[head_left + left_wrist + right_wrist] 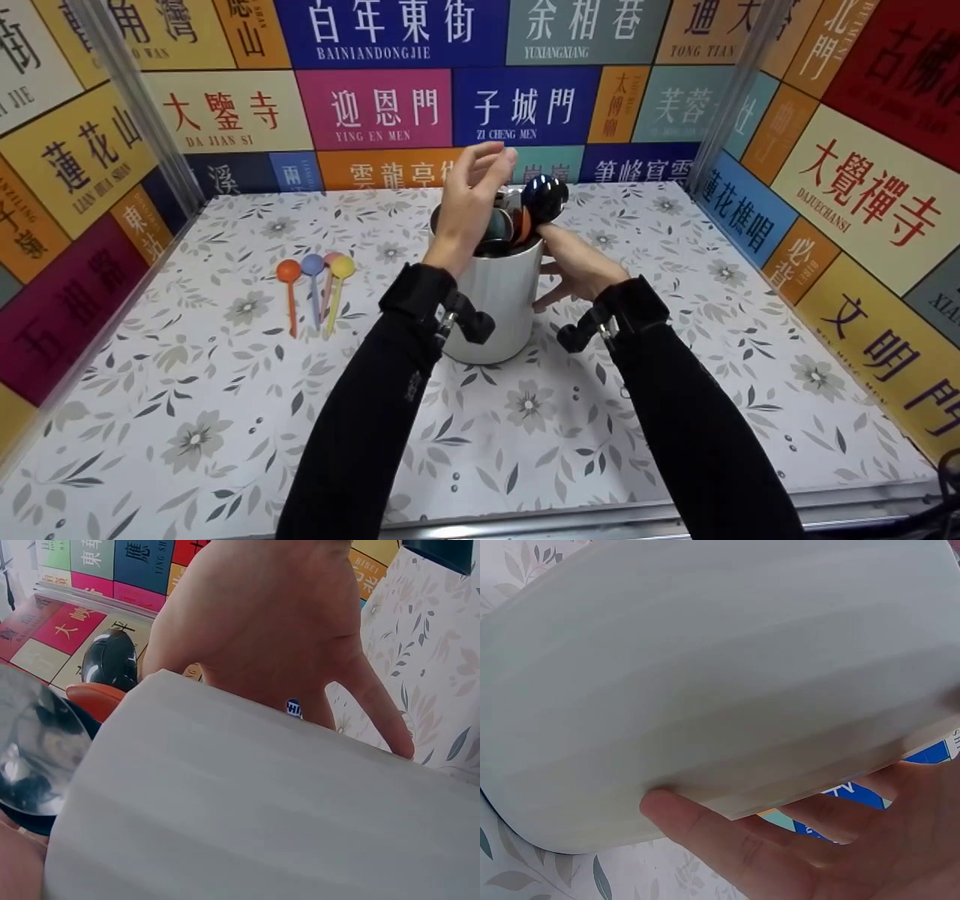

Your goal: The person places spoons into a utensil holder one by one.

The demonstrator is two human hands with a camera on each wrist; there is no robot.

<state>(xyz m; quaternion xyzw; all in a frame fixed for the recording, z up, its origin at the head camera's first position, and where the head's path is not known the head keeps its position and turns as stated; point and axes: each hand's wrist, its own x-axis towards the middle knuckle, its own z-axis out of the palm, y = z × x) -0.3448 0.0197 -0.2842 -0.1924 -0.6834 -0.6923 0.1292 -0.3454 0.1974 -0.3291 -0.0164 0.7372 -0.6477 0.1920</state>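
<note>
A tall white canister (491,307) stands upright on the table, crowded with kitchen utensils. A glossy black spoon or ladle head (545,196), an orange utensil (523,226) and a shiny round ladle bowl (37,750) show at its mouth. Over the near left part of the rim rises my left hand (469,199), fingers loosely bent and pointing up, with nothing seen between them. My right hand (581,262) lies along the canister's right side, fingers spread and fairly straight. In the right wrist view, one of its fingertips (658,804) touches the white wall; other fingers pass behind it.
Left of the canister lie several small long-handled spoons, orange-red (289,271), blue (312,265), pink and yellow (342,267), side by side. A floral cloth (525,442) covers the table. Panels with Chinese signs (397,109) enclose the back and both sides.
</note>
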